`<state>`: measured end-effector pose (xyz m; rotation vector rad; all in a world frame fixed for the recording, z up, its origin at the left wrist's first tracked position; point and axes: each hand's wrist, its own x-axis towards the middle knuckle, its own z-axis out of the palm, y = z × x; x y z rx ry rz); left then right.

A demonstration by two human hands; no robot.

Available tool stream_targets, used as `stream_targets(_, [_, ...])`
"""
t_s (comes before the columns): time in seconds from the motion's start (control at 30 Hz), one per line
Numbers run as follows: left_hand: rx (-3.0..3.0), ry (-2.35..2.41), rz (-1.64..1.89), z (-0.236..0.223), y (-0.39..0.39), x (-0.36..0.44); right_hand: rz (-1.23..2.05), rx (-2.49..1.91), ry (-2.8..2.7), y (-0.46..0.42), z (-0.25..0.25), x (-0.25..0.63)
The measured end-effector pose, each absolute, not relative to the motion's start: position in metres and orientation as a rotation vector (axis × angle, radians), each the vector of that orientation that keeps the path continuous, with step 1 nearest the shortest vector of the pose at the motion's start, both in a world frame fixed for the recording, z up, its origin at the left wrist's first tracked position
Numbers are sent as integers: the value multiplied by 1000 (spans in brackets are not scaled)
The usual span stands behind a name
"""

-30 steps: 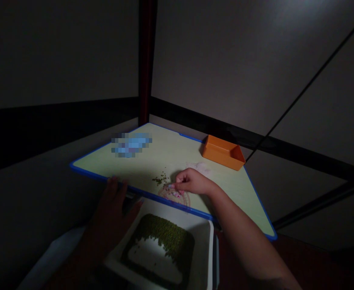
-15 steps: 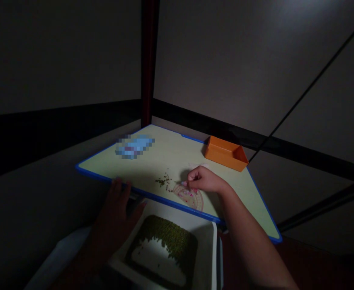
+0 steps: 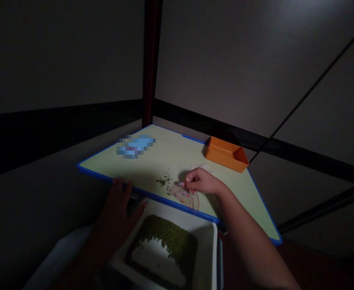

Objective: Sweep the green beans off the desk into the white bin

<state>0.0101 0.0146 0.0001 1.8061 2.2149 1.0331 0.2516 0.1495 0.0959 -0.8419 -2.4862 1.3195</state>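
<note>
My right hand [image 3: 198, 180] is closed in a pinch on a clear protractor [image 3: 196, 202] with pink markings, which lies low over the tabletop. Just left of the protractor is a loose scatter of small green beans [image 3: 163, 181]. My left hand [image 3: 118, 205] is in shadow at the table's near edge, its fingers spread and its thumb over the rim of a white tub [image 3: 207, 229]. Inside the tub, a layer of green beans [image 3: 167, 228] covers part of the bottom.
The pale tabletop [image 3: 161, 141] has a blue rim. An orange open box [image 3: 225, 161] stands at its back right corner. A blurred light-blue item [image 3: 136, 146] lies at the left. Dark walls [image 3: 213, 60] meet in a corner behind the table.
My right hand has moved slightly left with the protractor, whose edge is now closer to the scattered beans. My left hand stays in place.
</note>
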Motion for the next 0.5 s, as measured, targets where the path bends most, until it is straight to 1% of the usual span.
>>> stream_targets(0.13, [1789, 2218, 1022, 3, 15, 10, 1342, -822, -2468, 149, 100, 255])
stream_targets(0.3, [1796, 2214, 1032, 3, 15, 10, 1407, -812, -2587, 147, 103, 255])
stream_targets(0.5, [1788, 2216, 1031, 2, 15, 10, 1306, -853, -2610, 146, 100, 248])
